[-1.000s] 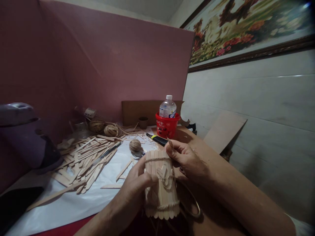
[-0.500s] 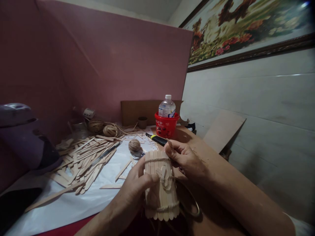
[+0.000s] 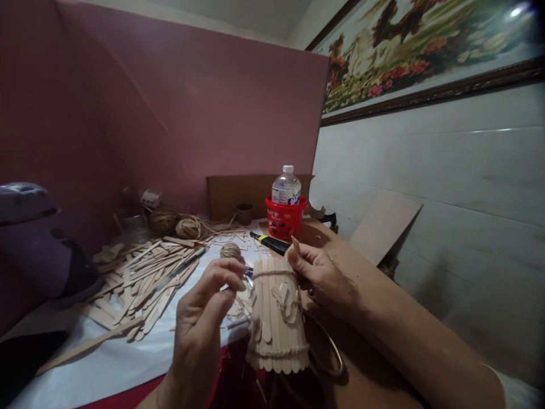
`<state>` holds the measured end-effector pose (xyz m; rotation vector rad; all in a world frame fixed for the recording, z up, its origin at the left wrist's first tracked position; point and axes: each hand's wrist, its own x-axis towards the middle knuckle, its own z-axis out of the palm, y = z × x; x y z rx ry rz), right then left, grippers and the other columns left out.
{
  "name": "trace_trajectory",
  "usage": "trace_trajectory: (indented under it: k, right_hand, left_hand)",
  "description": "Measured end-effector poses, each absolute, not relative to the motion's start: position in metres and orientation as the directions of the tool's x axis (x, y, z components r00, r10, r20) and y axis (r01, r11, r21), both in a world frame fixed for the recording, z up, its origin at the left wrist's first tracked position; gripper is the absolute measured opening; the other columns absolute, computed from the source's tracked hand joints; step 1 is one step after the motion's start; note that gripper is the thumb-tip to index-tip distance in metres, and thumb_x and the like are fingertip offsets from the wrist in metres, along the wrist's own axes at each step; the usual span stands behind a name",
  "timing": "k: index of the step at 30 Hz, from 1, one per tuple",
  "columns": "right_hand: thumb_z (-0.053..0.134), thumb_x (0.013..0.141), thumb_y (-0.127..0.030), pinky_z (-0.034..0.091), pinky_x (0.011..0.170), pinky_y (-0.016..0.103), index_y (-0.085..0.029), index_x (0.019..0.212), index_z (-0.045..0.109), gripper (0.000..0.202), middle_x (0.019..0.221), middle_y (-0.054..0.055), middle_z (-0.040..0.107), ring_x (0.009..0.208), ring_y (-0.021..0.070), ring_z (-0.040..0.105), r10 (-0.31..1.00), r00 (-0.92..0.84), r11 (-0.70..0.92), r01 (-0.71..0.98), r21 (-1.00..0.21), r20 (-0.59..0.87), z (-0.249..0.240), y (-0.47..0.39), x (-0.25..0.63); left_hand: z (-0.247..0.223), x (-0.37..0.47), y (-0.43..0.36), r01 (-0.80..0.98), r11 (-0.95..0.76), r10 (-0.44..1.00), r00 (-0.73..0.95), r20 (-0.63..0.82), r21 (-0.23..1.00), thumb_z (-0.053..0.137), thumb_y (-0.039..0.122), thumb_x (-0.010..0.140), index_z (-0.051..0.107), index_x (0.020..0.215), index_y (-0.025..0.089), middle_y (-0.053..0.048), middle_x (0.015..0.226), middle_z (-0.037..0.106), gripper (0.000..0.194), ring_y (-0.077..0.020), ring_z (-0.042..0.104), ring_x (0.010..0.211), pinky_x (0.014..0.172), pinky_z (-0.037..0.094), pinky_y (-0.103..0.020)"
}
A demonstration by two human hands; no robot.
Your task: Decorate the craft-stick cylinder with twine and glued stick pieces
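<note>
A tapered holder (image 3: pixel 281 335) made of craft sticks stands upright before me, bound with twine near its top and bottom. Small stick pieces and a twine loop decorate its front. My right hand (image 3: pixel 319 275) is at the holder's upper right edge, pinching a short piece of craft stick (image 3: pixel 296 245) between thumb and finger. Its other fingers are partly hidden behind the holder, so I cannot tell how firmly they grip it. Left of the holder, my left hand (image 3: pixel 204 309) is raised and apart from it, fingers curved and spaced, with nothing visible in them.
Loose craft sticks (image 3: pixel 149 278) are heaped on white paper at left. Twine balls (image 3: pixel 230 252) lie behind the hands, near a black-and-yellow utility knife (image 3: pixel 272 243). A red bucket (image 3: pixel 281 221) holds a plastic bottle (image 3: pixel 286 184). A brass-coloured hoop (image 3: pixel 338 363) shows at lower right.
My left hand has let go of the holder and moved left, uncovering its left side. My right hand stays at the top edge with the stick piece, which stands slightly higher.
</note>
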<state>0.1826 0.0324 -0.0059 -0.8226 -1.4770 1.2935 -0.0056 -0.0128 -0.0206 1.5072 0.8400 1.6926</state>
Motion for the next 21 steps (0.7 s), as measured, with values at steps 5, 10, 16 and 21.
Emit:
trace_trajectory:
  k: [5, 10, 16, 21]
  right_hand:
    - [0.063, 0.077, -0.063, 0.021, 0.039, 0.021, -0.021, 0.068, 0.045, 0.047, 0.054, -0.009, 0.035, 0.043, 0.0053, 0.025, 0.927, -0.296, 0.213, -0.088, -0.973, 0.229, -0.007, 0.035, 0.184]
    - [0.061, 0.078, -0.064, 0.019, 0.038, 0.021, -0.021, 0.069, 0.045, 0.047, 0.053, -0.01, 0.035, 0.042, 0.0052, 0.024, 0.928, -0.289, 0.222, -0.077, -0.972, 0.235, -0.007, 0.035, 0.185]
    - [0.062, 0.078, -0.064, 0.02, 0.04, 0.022, -0.02, 0.068, 0.046, 0.048, 0.055, -0.009, 0.036, 0.045, 0.006, 0.026, 0.923, -0.291, 0.248, -0.048, -0.967, 0.252, -0.005, 0.033, 0.185]
    - [0.061, 0.079, -0.064, 0.021, 0.042, 0.022, -0.02, 0.071, 0.048, 0.047, 0.058, -0.008, 0.036, 0.047, 0.0067, 0.026, 0.921, -0.298, 0.251, -0.042, -0.967, 0.253, -0.004, 0.032, 0.184]
  left_hand:
    - [-0.016, -0.004, -0.021, 0.196, -0.737, 0.676, 0.228, 0.701, 0.647, 0.052, 0.017, 0.089, 0.062, 0.087, 0.028, 0.0, 0.096, 0.054, 0.015, -0.0181, 0.05, 0.097, 0.086, 0.038, -0.033]
    - [-0.016, 0.0, -0.021, 0.345, -0.77, 0.624, 0.234, 0.745, 0.537, 0.055, 0.012, 0.087, 0.06, 0.089, 0.026, 0.0, 0.094, 0.052, 0.015, -0.0176, 0.048, 0.096, 0.083, 0.038, -0.032]
    - [-0.008, -0.001, -0.021, 0.479, -0.782, 0.564, 0.27, 0.78, 0.399, 0.057, 0.007, 0.083, 0.058, 0.085, 0.022, -0.002, 0.086, 0.054, 0.014, -0.0185, 0.047, 0.088, 0.077, 0.04, -0.033]
    - [0.001, -0.003, -0.021, 0.532, -0.82, 0.459, 0.39, 0.798, 0.212, 0.057, 0.001, 0.081, 0.057, 0.082, 0.019, -0.002, 0.076, 0.056, 0.017, -0.019, 0.044, 0.082, 0.075, 0.038, -0.035]
